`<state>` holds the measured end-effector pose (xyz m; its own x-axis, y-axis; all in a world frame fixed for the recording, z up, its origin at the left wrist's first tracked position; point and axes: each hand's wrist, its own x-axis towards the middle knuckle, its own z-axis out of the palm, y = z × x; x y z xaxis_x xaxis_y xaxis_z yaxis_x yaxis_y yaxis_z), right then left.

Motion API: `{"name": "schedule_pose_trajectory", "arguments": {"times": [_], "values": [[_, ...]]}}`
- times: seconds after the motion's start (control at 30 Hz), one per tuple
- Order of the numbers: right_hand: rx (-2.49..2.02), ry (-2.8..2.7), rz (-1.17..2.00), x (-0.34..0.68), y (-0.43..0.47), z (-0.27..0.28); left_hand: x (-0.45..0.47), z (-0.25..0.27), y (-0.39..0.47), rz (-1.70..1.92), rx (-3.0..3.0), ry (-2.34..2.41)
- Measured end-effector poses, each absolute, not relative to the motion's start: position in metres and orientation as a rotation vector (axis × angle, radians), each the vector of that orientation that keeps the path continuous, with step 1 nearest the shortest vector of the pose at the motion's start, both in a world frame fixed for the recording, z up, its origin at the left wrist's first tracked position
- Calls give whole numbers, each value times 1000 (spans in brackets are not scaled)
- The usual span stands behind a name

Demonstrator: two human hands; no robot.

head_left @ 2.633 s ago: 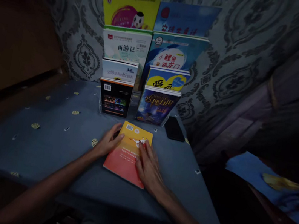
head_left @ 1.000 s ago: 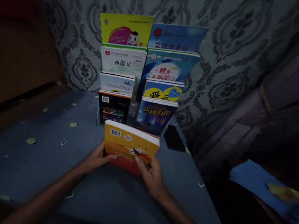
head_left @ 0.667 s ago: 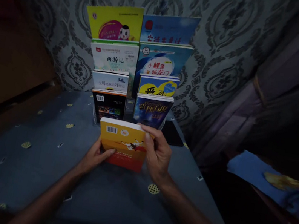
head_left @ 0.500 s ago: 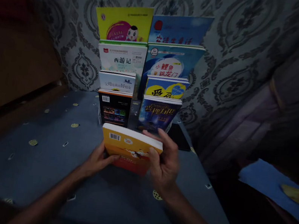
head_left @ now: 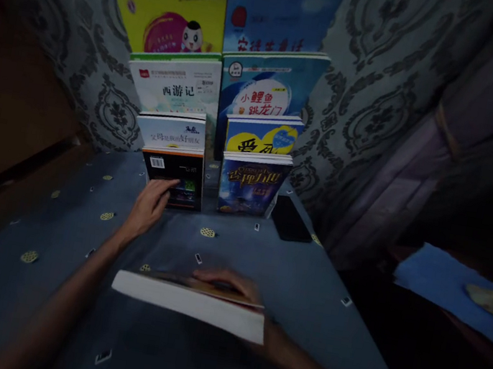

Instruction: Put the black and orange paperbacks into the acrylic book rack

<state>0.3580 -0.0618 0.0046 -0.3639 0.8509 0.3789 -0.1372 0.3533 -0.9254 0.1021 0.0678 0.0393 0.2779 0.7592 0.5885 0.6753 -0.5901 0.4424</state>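
One thick paper book with white page edges (head_left: 191, 306) is hanging over the dark blue tablecloth (head_left: 322, 323), and the right hand (head_left: 239, 284) is gripping it. The left hand (head_left: 148, 206), fingers loosely open, is touching a standing black book with a white barcode (head_left: 186, 169).

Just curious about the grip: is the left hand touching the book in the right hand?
Apart. The head view shows tablecloth between the left hand and the book, which the right hand holds.
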Motion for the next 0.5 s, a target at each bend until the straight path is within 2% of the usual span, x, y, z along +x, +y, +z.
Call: {"name": "schedule_pose_trajectory", "arguments": {"times": [0.3,0.5], "values": [[-547,-1661,1376,365,-57,0,104,1,83,889,2694,1577],[-458,-1581,1470,366,-55,-10,107,-4,87,911,2742,1596]]}}
